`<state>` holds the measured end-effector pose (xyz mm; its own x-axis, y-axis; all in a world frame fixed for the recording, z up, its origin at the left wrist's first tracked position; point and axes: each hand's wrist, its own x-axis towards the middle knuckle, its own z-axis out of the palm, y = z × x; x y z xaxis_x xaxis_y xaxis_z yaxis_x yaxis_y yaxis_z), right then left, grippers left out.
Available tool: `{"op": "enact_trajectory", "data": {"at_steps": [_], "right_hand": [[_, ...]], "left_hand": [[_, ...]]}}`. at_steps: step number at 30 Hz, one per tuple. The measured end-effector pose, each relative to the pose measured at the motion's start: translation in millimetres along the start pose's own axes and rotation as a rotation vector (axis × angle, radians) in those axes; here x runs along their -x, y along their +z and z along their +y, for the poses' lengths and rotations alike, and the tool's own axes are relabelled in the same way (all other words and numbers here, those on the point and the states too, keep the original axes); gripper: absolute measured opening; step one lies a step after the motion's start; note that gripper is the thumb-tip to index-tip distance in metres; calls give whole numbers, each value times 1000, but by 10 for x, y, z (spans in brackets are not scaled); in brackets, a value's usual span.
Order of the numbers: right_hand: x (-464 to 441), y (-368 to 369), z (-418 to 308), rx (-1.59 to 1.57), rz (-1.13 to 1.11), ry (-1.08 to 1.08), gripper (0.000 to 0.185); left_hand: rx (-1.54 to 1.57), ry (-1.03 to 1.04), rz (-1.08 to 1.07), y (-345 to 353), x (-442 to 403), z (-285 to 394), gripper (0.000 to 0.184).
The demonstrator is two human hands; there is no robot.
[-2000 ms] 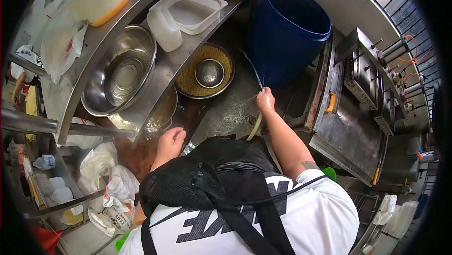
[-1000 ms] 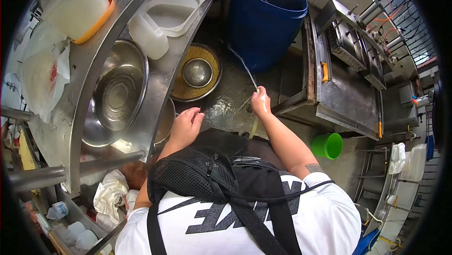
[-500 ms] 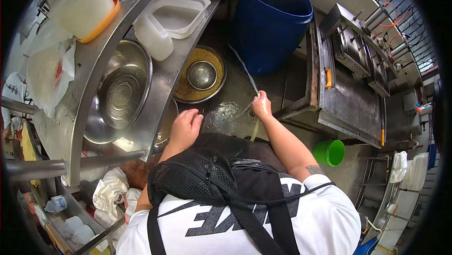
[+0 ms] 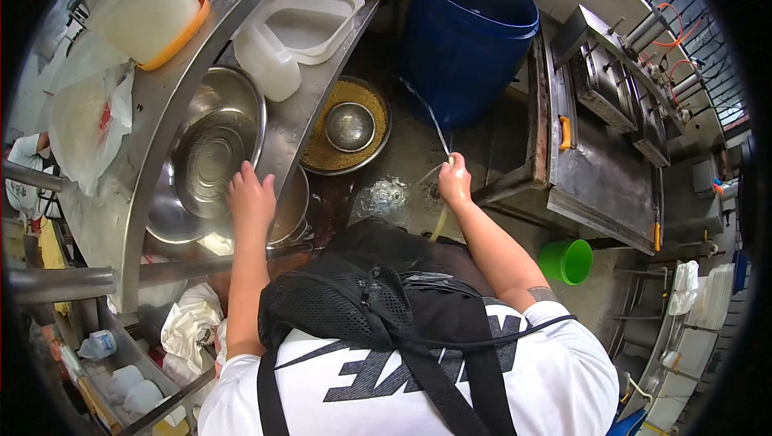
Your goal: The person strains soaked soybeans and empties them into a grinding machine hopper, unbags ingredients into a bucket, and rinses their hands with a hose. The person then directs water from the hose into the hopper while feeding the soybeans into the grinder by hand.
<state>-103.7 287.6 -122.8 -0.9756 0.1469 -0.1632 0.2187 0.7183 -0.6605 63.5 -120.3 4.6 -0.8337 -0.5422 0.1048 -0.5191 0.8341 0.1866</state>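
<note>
My right hand (image 4: 454,179) is closed around a pale hose (image 4: 439,224), whose lower length hangs down toward my body. A stream of water (image 4: 428,110) shoots from it toward the foot of the blue barrel (image 4: 466,42). With its fingers outstretched and nothing in them, my left hand (image 4: 252,196) hovers at the right rim of a large steel basin (image 4: 207,154); whether it touches the rim I cannot tell. Beyond, a pan of yellowish grains (image 4: 374,102) stands low down, with a small metal bowl (image 4: 351,127) resting in the grains.
A steel table (image 4: 165,122) curves along the left, carrying a white tray (image 4: 322,30) and a plastic jug (image 4: 269,62). To the right stand a metal bench with press-like equipment (image 4: 607,170) and a green bucket (image 4: 565,262). Splashing water wets the floor (image 4: 384,197).
My left hand has moved left, from beside my body over to the steel basin, and its fingers have stretched out. My right hand keeps hold of the spraying hose.
</note>
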Motion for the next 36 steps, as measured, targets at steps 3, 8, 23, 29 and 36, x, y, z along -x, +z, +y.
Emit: {"op": "enact_trajectory", "data": {"at_steps": [3,8,23,29,36], "right_hand": [[-7,-65,-19,-23,44,-28,33],[-51,-106,-24,-40,45,-69,33],[307,-885,-1572,-1,-522,-472,38],[687,-966,-2456,54,-799,-755,38],[665,-785,-2700,63,-667,-848,32]], "left_hand": [[23,-19,-154,-99,-24,-37,43],[-15,51,-206,-345,185,-78,47],[603,127,-199,309,-376,144,34],[1375,-290,-315,851,-1399,268,33],[1222,-343,-508,545,-1385,470,63]]}}
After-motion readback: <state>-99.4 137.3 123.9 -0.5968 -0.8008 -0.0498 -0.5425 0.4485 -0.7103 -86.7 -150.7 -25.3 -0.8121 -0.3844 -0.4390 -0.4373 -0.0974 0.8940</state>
